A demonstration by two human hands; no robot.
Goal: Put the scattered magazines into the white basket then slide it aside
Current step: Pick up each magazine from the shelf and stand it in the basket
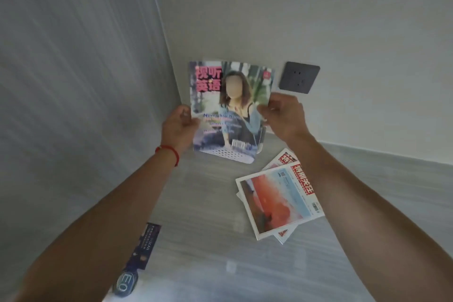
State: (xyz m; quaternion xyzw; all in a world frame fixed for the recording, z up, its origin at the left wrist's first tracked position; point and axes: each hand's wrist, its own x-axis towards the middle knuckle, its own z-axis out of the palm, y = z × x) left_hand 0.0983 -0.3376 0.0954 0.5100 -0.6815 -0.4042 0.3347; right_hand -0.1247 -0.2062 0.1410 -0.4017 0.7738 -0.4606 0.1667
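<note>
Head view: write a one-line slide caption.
Both hands hold a magazine upright over the white basket.

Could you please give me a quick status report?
Left hand and right hand hold the colourful portrait-cover magazine upright over the white perforated basket. Two red-titled magazines remain on desk.

Both bare arms reach forward, elbows low, forearms converging toward the middle. The left hand, a red string bracelet round its wrist, and the right hand each have fingers closed in a pinch, thumbs facing the camera.
</note>
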